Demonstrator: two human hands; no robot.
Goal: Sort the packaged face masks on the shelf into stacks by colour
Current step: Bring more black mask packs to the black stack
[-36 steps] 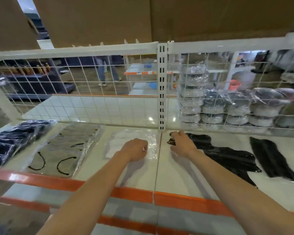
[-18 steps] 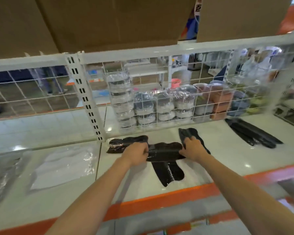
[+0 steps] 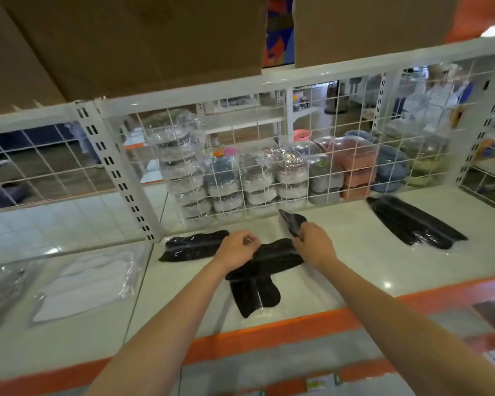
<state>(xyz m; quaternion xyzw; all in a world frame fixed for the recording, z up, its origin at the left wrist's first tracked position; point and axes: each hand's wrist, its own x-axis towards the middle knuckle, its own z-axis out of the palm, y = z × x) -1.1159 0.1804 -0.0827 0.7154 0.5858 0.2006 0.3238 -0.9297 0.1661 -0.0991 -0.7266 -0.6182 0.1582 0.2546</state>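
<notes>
We see four black packaged masks in a loose cluster mid-shelf: one (image 3: 193, 245) flat at nine o'clock, a crossing pack (image 3: 272, 260) over a lower one (image 3: 255, 295) at six, another (image 3: 292, 221) tilted up at one. Farther black packs (image 3: 415, 222) lie at three, a white pack (image 3: 83, 284) at eight.

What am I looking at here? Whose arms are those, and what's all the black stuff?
The camera sits on a person's head, looking down, so the arms are theirs. They stand at a white shop shelf with a wire grid behind it. The black things are face masks in clear plastic bags. The left hand and right hand both pinch the black masks in the middle. Another black pile lies to the right. White masks lie to the left. The person is sorting them by colour.
</notes>
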